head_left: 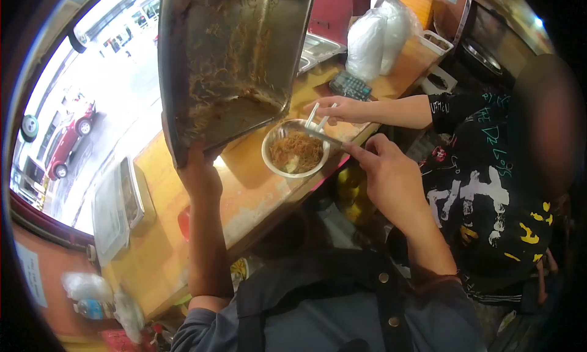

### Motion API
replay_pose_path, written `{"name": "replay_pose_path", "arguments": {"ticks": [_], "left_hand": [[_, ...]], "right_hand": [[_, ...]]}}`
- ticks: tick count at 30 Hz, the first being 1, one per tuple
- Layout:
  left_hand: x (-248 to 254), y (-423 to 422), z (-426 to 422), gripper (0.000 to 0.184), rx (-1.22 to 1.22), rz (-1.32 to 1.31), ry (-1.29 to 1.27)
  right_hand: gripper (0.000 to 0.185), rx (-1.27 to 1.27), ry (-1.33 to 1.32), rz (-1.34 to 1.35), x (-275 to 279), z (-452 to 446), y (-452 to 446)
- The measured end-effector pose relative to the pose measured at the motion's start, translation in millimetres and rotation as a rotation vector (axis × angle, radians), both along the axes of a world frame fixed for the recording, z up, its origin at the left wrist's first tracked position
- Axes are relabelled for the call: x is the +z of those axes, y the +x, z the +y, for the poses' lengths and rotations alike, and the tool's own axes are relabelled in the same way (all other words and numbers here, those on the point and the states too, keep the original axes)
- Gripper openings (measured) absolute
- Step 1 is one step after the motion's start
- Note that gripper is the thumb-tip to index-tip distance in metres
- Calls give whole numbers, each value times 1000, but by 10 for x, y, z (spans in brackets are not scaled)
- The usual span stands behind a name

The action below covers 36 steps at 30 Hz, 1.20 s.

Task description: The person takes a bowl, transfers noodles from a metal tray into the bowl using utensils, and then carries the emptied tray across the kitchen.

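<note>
The left hand [199,168] gripped a tilted pan [238,46]; the right hand [388,168] clamped a utensil [324,136] over the bowl [290,174] between them — a steady tilt seemed wise.

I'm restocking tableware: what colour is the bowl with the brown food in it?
The bowl is white; it shows best in the head view.

Gap on counter [243,184] between left hand [203,171] and bowl [296,174]; tilted pan [284,40] blocks upper left; co-worker's hand [341,109], right hand [392,171] crowd bowl's right.
</note>
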<state>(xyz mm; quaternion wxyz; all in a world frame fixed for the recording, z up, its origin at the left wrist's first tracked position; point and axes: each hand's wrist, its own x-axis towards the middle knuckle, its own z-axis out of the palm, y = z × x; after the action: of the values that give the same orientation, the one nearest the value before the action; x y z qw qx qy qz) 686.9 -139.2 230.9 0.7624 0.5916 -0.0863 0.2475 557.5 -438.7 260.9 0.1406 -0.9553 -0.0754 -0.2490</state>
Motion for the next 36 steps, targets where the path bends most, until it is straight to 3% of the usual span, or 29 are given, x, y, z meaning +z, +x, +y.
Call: {"name": "replay_pose_path", "arguments": {"ticks": [1, 7, 9, 11, 16, 19, 22, 24, 26, 27, 29, 31, 34, 35, 36], "left_hand": [[18, 4, -25, 70, -20, 20, -12], [-31, 100, -27, 75, -57, 17, -30], [-99, 128, -23, 49, 71, -46, 115], [-135, 137, -49, 38, 105, -55, 104], [-13, 77, -168, 39, 39, -15, -100], [-61, 89, -151, 60, 9, 42, -140], [-32, 57, -144, 42, -38, 4, -231], [-173, 74, -23, 32, 205, -127, 283], [-296, 107, 48, 25, 255, -150, 319], [-266, 91, 34, 23, 185, -109, 98], [-196, -14, 4, 23, 254, -58, 159], [-90, -209, -21, 25, 527, -36, 720], [76, -395, 1, 30, 566, 75, 732], [157, -509, 27, 29, 436, 180, 719], [164, -494, 68, 30, 265, 193, 232]], "right_hand": [[40, 14, 21, 8, 80, -4, -57], [40, -83, -9, -31, 22, -148, 93], [39, -72, -5, -30, 12, -173, 139], [39, -46, 19, -46, 19, -162, 150], [49, -61, 19, 50, 149, -211, 29], [49, -66, -3, 84, 102, -248, 49], [49, -37, 1, 111, 45, -249, 107], [47, -37, 12, 89, 56, -229, 113], [45, -54, 26, 42, 101, -224, 88], [43, -65, 28, 26, 146, -229, 59], [40, -87, 34, -9, 264, -264, -23], [37, -132, 48, -23, 350, -282, -84], [34, -172, 144, -19, 415, -327, -118], [35, -174, 197, -21, 412, -328, -117], [35, -175, 249, -27, 414, -322, -105]]}}
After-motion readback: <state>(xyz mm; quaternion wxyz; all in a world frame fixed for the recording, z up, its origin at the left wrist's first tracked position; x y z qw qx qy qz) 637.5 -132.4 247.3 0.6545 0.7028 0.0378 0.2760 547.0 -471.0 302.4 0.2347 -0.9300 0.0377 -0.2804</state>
